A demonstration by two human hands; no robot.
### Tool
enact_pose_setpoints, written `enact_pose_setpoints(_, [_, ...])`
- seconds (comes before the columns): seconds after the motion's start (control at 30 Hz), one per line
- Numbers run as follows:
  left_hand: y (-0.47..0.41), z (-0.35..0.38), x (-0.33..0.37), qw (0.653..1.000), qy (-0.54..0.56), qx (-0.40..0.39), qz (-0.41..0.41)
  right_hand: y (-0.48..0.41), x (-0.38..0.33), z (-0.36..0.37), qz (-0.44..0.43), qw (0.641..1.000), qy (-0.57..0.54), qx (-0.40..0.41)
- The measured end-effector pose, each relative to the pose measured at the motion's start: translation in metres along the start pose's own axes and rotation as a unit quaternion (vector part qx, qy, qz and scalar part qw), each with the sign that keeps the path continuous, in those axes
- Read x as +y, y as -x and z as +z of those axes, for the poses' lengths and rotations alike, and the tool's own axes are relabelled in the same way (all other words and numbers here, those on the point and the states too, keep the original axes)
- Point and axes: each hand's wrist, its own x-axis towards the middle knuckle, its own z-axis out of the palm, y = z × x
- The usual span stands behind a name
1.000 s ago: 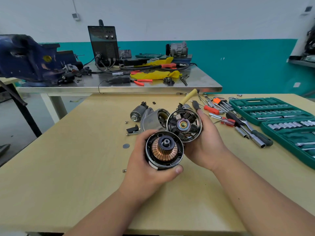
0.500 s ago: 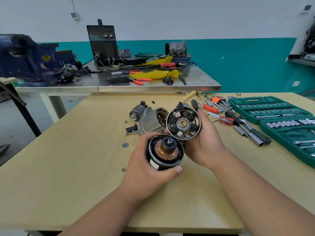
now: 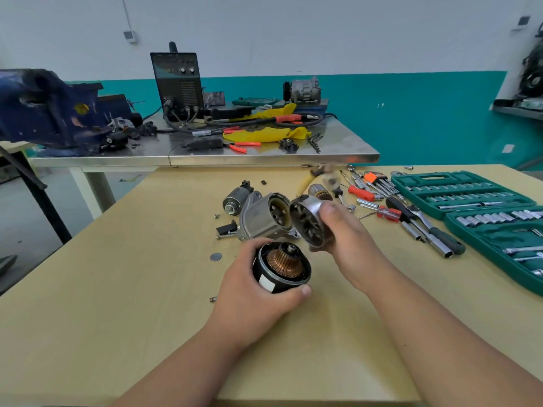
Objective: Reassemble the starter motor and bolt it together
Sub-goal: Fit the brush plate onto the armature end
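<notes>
Copper commutator bars face upward from the black cylindrical motor body [image 3: 280,268], which a person's left hand [image 3: 252,301] grips around its wall, thumb hooked over the near rim and fingers curled behind. The right hand [image 3: 349,242] pinches the round silver brush-holder end cap [image 3: 307,221] by its rim. The cap is tilted so that its open face looks down and left towards the commutator, and it is blurred. The two parts are near but apart, the cap above and to the right of the body. The hold suggests the cap is being lined up to go over the armature shaft, with bolting not yet begun.

Both parts are held over the pale wooden table [image 3: 132,289], well inside its edges. Just behind them lie the cast aluminium nose housing [image 3: 261,218] and a small grey solenoid cylinder [image 3: 235,199], crowding any move away from the person. To the right, a black-handled ratchet [image 3: 426,233], a red-handled screwdriver [image 3: 388,213] and green socket cases [image 3: 458,192] fill that side of the table. Bare tabletop to the left and nearer the person offers room. A loose grey disc [image 3: 216,256] and a short bolt [image 3: 213,299] lie just left of the left hand.
</notes>
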Motion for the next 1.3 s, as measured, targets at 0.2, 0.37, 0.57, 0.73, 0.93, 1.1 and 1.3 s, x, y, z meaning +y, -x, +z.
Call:
enact_pose_setpoints(0.2, [-0.003,0.000,-0.002,1.000,-0.009,-0.008,-0.003,-0.024,0.005,-0.048,0.165,0.972,-0.089,0.140])
enact_pose_setpoints(0.37, [-0.004,0.001,-0.006,1.000,-0.015,-0.012,0.001,-0.031,0.013,-0.061,0.230,0.958,-0.114,0.127])
enact_pose_setpoints(0.57, [-0.006,-0.002,-0.007,1.000,-0.009,-0.021,-0.007,-0.031,0.016,-0.057,0.226,0.965,-0.065,0.118])
enact_pose_setpoints(0.73, [-0.005,-0.003,-0.008,0.997,-0.016,-0.072,0.002,-0.027,0.017,-0.050,0.209,0.972,0.045,0.100])
enact_pose_setpoints(0.93, [-0.002,-0.001,-0.010,0.992,-0.068,-0.109,0.006,-0.020,0.020,-0.047,0.159,0.955,0.228,0.101])
enact_pose_setpoints(1.1, [-0.007,-0.004,-0.008,0.997,0.019,-0.071,-0.038,-0.017,0.019,-0.043,0.122,0.930,0.343,0.048])
enact_pose_setpoints(1.3, [-0.019,-0.006,-0.007,0.913,0.337,0.011,-0.228,-0.014,0.012,-0.041,0.065,0.888,0.453,0.049])
